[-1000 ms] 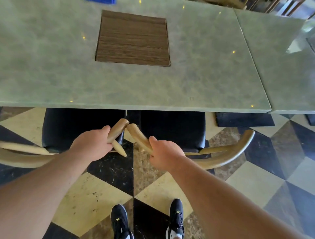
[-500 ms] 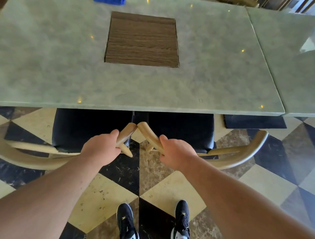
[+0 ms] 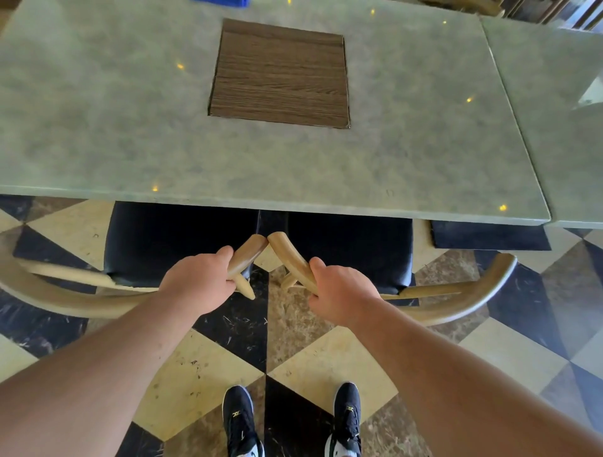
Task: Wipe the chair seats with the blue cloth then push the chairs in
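At the near edge of the counter [image 3: 130,137], the left hand [image 3: 199,280] has its fingers clamped on the backrest tip of the left chair [image 3: 65,300]. The right hand [image 3: 339,290] is clamped likewise on the right chair [image 3: 456,300]. Both black seats sit partly under the counter. The blue cloth [image 3: 225,2] lies at its far edge.

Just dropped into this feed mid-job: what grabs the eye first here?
Two hands at centre: the left hand grips the curved wooden arm of the left chair, the right hand that of the right chair, tips almost meeting. Both chairs sit partly under the grey-green table, with a wood panel in its middle. A blue cloth lies at its far edge.
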{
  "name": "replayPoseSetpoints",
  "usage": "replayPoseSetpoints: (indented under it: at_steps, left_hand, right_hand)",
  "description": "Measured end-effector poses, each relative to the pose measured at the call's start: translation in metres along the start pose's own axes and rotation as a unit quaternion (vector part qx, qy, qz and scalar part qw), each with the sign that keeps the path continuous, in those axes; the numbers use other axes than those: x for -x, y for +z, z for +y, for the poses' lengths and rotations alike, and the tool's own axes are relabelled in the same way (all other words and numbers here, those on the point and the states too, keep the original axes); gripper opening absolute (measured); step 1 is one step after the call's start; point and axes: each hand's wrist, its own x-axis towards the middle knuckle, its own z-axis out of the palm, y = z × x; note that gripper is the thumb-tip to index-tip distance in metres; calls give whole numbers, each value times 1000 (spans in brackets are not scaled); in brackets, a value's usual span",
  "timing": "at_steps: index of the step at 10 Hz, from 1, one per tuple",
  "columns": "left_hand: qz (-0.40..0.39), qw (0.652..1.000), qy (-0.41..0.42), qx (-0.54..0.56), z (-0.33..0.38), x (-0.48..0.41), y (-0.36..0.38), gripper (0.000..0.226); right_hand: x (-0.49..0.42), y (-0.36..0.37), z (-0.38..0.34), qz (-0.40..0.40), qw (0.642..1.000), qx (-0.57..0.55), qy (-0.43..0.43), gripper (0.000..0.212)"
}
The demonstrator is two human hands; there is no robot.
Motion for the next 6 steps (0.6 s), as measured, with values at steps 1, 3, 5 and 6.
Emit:
replayPoseSetpoints:
  at_steps: [1, 3, 5, 6]
  left_hand:
    - [3, 1000, 1, -7, 0, 0, 1, 39]
    - [13, 1000, -6, 2, 1, 0, 1, 37]
    - [103, 994, 23, -27, 8, 8, -16, 57]
    - [163, 986, 33, 18, 20, 10, -39, 75]
  right_hand:
    - [0, 1, 0, 10, 1000, 3, 0, 43]
    - [0, 2, 0, 13, 1000, 10, 4, 35]
    - [4, -3, 1, 70, 994, 81, -18, 85]
    - [4, -23, -2, 75, 995, 71, -1, 86]
